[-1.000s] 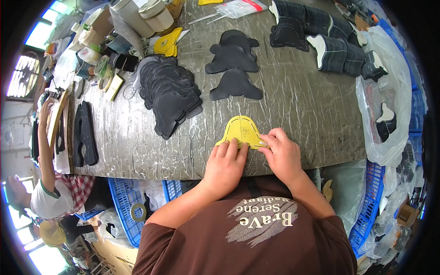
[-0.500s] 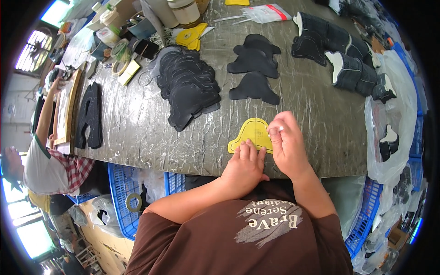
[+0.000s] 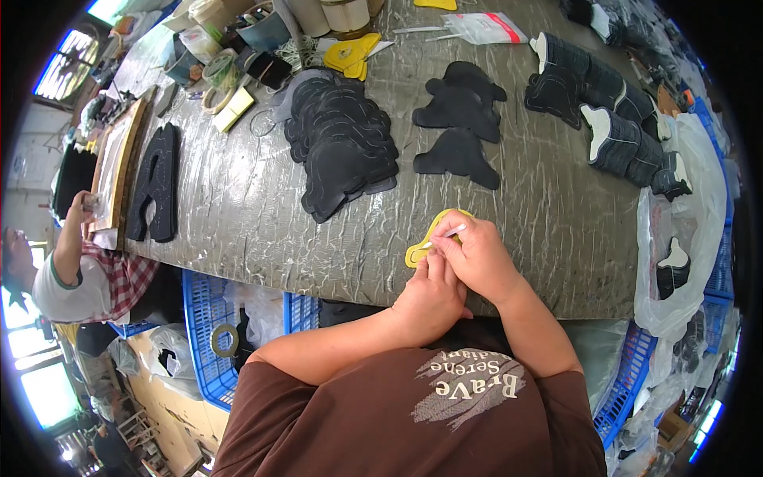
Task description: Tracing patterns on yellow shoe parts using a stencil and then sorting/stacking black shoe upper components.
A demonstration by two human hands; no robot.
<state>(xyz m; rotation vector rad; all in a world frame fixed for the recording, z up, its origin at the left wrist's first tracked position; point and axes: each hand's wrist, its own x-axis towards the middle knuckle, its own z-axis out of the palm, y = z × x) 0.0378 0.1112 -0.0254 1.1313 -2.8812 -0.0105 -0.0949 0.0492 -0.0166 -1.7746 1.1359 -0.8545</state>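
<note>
A yellow template (image 3: pixel 414 254) with slots along its edge lies on the table, mostly hidden by my hands. My left hand (image 3: pixel 433 297) presses it down with outstretched fingers. Pinched in my right hand (image 3: pixel 482 261) is a slim white pen (image 3: pixel 455 231), its tip low over the template's left side, close to my left fingertips. Whether the tip touches is too small to tell. Beyond my hands lie a single black shaped piece (image 3: pixel 457 159), two overlapping black pieces (image 3: pixel 461 103) and, to the left, a fanned stack of black pieces (image 3: pixel 346 163) with pale lines.
The table (image 3: pixel 238 199) has a wrinkled covering. Bundled black pieces with white edges (image 3: pixel 616 143) sit at right by a plastic bag (image 3: pixel 695 222). Tubs (image 3: pixel 266 32) and yellow templates (image 3: pixel 354 54) stand far left. A co-worker (image 3: pixel 79 278) works at left; blue crates (image 3: pixel 208 338) stand below.
My right hand has moved left and slightly down, bringing the pen over the template's left side, beside my left fingers. The view has shifted slightly. The co-worker's arm has lowered.
</note>
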